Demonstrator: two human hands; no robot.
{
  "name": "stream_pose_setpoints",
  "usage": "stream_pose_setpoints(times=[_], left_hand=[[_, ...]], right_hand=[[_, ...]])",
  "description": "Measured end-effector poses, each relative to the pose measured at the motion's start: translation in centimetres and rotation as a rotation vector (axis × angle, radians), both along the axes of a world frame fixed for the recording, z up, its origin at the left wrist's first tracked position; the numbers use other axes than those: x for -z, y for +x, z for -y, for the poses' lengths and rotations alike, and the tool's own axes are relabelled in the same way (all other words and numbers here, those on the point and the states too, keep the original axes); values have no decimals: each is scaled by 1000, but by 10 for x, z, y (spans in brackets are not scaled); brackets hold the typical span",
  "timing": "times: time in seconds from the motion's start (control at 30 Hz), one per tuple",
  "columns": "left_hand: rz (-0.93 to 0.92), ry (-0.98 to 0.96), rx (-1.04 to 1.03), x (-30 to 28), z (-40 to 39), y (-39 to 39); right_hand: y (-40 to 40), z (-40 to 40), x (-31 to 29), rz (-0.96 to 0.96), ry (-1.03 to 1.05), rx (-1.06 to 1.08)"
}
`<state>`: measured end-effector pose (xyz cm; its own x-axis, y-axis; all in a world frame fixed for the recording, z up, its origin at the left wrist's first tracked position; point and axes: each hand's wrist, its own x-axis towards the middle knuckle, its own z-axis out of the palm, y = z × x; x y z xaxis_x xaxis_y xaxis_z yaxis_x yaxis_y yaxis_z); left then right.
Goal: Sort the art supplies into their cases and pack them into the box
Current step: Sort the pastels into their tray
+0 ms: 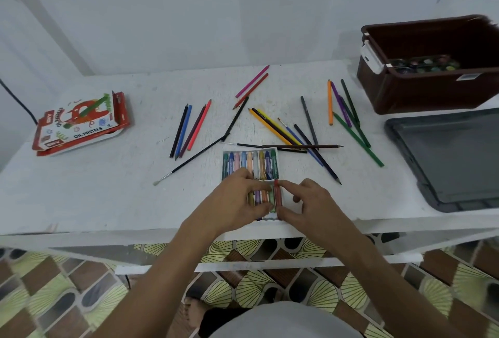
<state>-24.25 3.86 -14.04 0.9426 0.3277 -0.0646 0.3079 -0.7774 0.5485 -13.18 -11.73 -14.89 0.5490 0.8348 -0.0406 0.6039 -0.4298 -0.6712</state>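
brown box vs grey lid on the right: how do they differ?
The brown box is deep, stands at the table's far right corner and holds a paint palette; the grey lid is shallow, lies nearer on the right edge and holds nothing visible. The box has a white latch; the lid shows none. Both are rectangular and run out of frame on the right.

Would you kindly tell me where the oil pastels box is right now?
In the head view, the oil pastels box lies at the table's far left, apart from the nearest coloured pencils.
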Motion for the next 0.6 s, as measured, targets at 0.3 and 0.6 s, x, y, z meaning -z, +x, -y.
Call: stream_pose_setpoints(times=[0.3,0.6], left_hand=[[36,14,-15,3,5,-3],[6,7,-56,6,5,0]], right_hand=[[5,-6,3,37,12,-67],[20,-13,3,-32,-78,-105]])
